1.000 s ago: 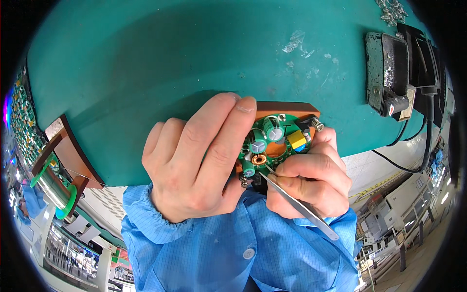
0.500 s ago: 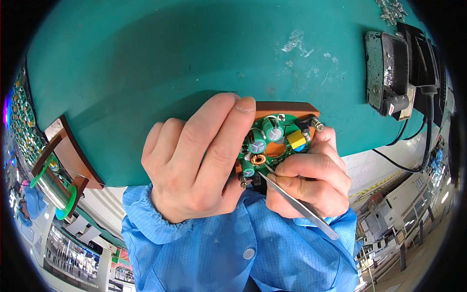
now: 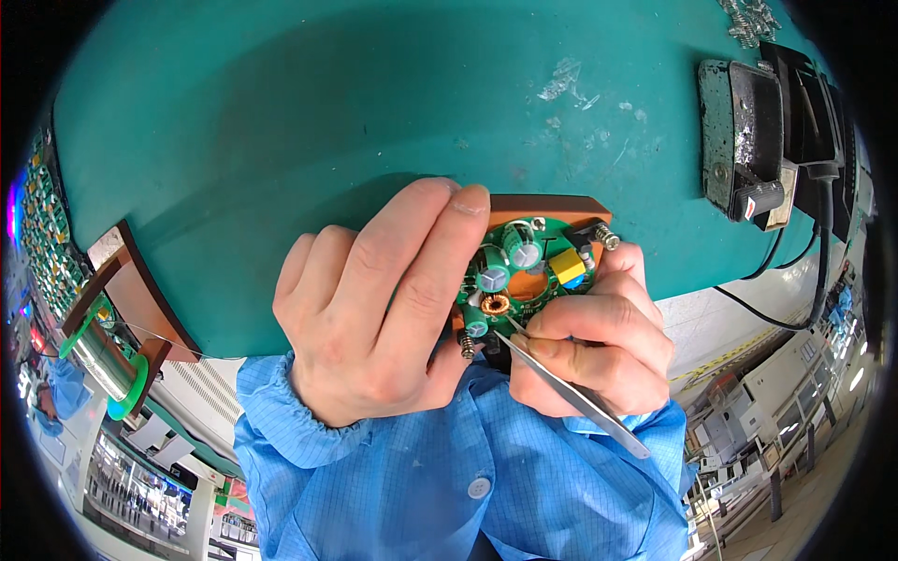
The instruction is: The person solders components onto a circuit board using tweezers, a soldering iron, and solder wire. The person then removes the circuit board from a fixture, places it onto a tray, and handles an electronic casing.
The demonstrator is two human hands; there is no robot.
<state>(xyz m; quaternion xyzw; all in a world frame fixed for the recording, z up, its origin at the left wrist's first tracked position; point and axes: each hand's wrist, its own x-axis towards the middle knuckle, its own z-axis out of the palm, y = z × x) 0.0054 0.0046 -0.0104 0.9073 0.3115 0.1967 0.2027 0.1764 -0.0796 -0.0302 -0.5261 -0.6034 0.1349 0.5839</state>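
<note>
Green circuit board (image 3: 538,301) between left grip (image 3: 379,313), clasping its side, and right grip (image 3: 603,341), pinching tweezers (image 3: 582,404).

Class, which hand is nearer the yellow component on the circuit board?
Right. The right hand is just below and right of the yellow component; the left hand is farther off, to its left.

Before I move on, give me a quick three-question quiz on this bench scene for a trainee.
1. Which hand holds the metal tweezers?
2. True or false: the solder wire spool is left of the round circuit board.
3. The winding on the toroidal coil is: A) blue, B) copper-coloured, C) white.

Key: 1. The right hand. 2. True. 3. B.
</note>
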